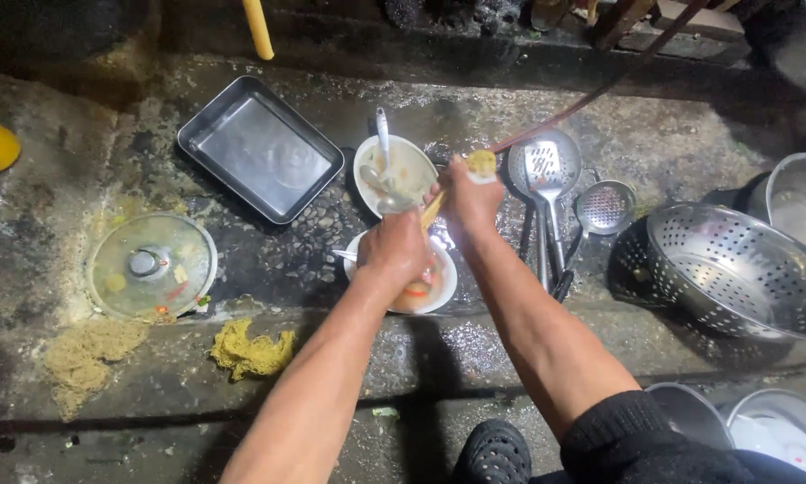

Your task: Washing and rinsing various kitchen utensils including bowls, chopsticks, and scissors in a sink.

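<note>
While both hands (430, 229) grip chopsticks (432, 211): two bowls (412, 170), one tray (260, 148).

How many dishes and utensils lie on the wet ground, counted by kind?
White bowls: 2
Metal tray: 1
Glass lid: 1
Perforated ladles and turner: 3
Metal colander: 1
Total: 8

The hands (430, 229) hide most of the lower bowl (439, 285), perhaps soapy.
</note>
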